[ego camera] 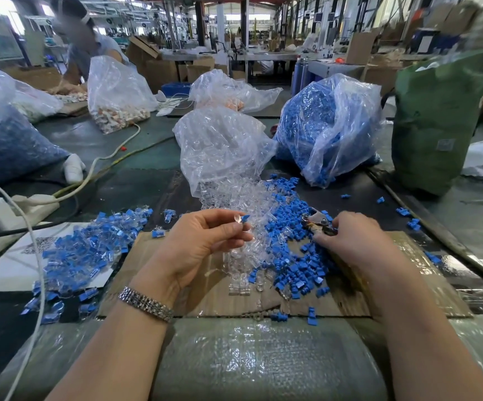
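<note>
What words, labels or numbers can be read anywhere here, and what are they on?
No text here can be read.
Grey patch on the green bag: too blurred to read.
Dark speckled print on the white sheet: too small to read.

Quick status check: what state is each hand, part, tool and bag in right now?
left hand, pinching a clear housing with blue insert.
right hand, gripping pliers on the loose blue inserts.
bag of clear housings, open, contents spilling out.
bag of blue inserts, open, spilling.
</note>
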{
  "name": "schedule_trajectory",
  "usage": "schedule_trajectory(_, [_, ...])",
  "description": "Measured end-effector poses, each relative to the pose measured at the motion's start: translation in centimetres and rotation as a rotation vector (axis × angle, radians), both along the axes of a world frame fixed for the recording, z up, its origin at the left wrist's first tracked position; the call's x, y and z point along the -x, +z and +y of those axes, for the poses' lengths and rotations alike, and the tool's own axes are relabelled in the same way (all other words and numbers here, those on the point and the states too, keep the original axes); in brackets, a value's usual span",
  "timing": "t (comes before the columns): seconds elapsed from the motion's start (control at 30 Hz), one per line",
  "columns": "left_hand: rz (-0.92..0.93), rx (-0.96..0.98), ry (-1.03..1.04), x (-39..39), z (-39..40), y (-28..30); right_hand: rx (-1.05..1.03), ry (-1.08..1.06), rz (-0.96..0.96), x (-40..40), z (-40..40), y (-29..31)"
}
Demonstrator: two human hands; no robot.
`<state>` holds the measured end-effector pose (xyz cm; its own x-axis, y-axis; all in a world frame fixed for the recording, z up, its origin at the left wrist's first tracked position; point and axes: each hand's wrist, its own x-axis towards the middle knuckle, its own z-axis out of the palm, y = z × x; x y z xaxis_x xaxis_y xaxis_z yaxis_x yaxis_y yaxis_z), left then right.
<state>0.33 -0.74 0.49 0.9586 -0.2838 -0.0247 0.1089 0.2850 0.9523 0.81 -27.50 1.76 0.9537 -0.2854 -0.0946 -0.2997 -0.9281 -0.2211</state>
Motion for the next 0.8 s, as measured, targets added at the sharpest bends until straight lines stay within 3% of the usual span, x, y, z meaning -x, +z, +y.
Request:
schedule_trajectory(0.27, [-0.002,0.058,0.075,-0.3,0.1,0.1,-0.016,-0.004,-0.058,-0.1,0.4,0.4])
schedule_trajectory(0.33, [-0.003,0.074,0.106,-0.3,0.1,0.1,-0.135,-0.039,-0.117,-0.2,-0.1,1.0])
schedule_trajectory(0.4, [0.001,0.097,0.120,-0.3,0.1,0.1,-0.384,-0.038,-0.158,0.3,-0.4,2.1])
schedule_trajectory(0.67, [0.014,0.143,0.098,-0.6,0.5,0.0,-0.983,0.315,0.220,2.2,3.6,4.6])
schedule_trajectory(0.8, [-0.009,0.109,0.108,-0.5,0.3,0.0,-0.939,0.403,0.306,2.8,5.5,5.0])
